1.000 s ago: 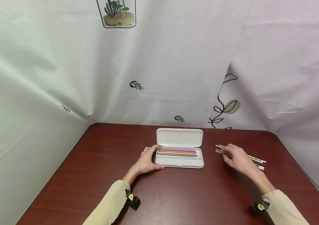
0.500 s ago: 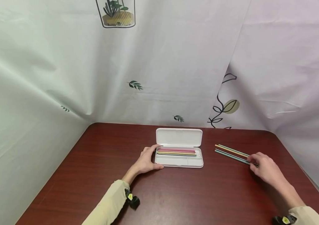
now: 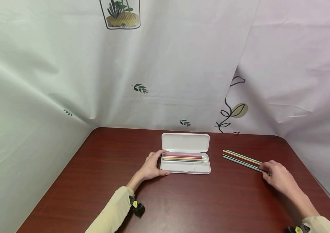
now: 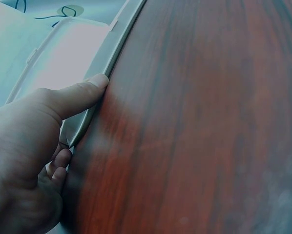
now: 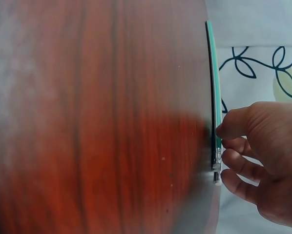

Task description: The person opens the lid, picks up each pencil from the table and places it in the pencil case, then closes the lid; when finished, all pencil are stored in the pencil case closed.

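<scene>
An open white pencil case (image 3: 185, 172) stands at the back middle of the table, with several coloured pencils (image 3: 183, 159) lying inside. My left hand (image 3: 149, 167) grips its left end, thumb along the front edge and fingers around the side and back. To the right, a yellow pencil (image 3: 242, 157) and several green and teal pencils (image 3: 240, 162) lie slanted on the table. Over their eraser ends, my right hand (image 3: 280, 176) pinches a green pencil (image 5: 215, 83); the right wrist view has the thumb on it, with a dark pencil (image 5: 213, 112) alongside.
The pencil case's lid (image 3: 185, 142) is raised at the back. A dark red-brown table (image 3: 182, 204) lies beneath everything. Pale printed cloth (image 3: 176, 64) hangs behind the table and along its sides.
My right hand has moved right and toward me, from over the middle of the loose pencils to their eraser ends. The left hand has stayed on the pencil case.
</scene>
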{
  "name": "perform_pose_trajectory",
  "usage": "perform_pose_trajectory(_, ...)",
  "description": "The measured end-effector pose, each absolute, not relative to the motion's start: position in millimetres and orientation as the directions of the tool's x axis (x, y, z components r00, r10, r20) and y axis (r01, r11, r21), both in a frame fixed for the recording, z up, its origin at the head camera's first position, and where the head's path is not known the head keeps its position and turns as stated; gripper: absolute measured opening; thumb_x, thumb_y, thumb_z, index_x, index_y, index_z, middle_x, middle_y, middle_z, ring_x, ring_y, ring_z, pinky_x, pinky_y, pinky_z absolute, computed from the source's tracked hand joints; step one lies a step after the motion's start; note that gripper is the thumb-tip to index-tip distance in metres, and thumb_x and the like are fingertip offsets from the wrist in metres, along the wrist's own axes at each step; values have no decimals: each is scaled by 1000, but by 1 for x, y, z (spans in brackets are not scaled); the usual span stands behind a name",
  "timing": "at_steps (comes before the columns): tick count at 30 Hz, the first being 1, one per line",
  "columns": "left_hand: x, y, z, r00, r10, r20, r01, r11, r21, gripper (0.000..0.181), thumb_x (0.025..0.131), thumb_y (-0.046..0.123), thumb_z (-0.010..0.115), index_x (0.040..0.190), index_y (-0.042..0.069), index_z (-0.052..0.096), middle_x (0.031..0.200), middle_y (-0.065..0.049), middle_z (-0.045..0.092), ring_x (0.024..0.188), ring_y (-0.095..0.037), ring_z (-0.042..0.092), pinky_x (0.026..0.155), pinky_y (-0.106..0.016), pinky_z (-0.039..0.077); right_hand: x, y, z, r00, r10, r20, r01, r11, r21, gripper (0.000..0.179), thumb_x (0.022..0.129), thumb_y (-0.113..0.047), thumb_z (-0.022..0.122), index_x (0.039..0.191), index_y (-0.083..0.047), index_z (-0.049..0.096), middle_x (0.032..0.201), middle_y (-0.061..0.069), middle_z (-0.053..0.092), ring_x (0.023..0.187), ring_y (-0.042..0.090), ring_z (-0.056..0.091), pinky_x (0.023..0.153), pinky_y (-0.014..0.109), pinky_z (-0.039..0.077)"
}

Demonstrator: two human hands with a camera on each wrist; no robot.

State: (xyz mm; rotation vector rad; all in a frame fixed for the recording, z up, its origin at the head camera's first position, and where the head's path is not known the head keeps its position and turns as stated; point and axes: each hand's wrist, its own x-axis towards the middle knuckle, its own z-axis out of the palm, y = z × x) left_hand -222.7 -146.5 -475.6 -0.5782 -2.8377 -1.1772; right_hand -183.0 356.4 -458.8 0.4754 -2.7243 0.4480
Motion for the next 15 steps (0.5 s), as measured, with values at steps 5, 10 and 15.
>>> perform_pose_trajectory(5, -223, -147, -477, -932, 327, 157, 343, 653, 675, 89, 69, 29, 92, 145, 14, 47, 128, -10, 56, 119, -30, 42, 96, -51, 37, -184, 357, -459, -882, -269, 387, -377, 895, -239, 22, 70, 9, 78, 87, -3, 69, 85, 5, 60, 70, 22, 53, 59, 42, 44)
perform_pose_trajectory(10, -223, -147, -477, -931, 327, 162, 346, 654, 673, 90, 68, 29, 93, 144, 14, 47, 129, -11, 56, 120, -31, 43, 97, -52, 36, -184, 357, -458, -894, -267, 359, -364, 901, -236, 21, 71, 7, 77, 86, -4, 67, 84, 5, 59, 69, 20, 51, 57, 42, 43)
perform_pose_trajectory(15, -223, -146, -477, -931, 327, 164, 347, 651, 675, 90, 68, 29, 93, 144, 14, 48, 129, -11, 57, 120, -31, 43, 97, -52, 36, -185, 358, -458, -906, -266, 328, -353, 904, -240, 20, 71, 6, 76, 85, -5, 66, 84, 5, 58, 70, 21, 52, 57, 43, 43)
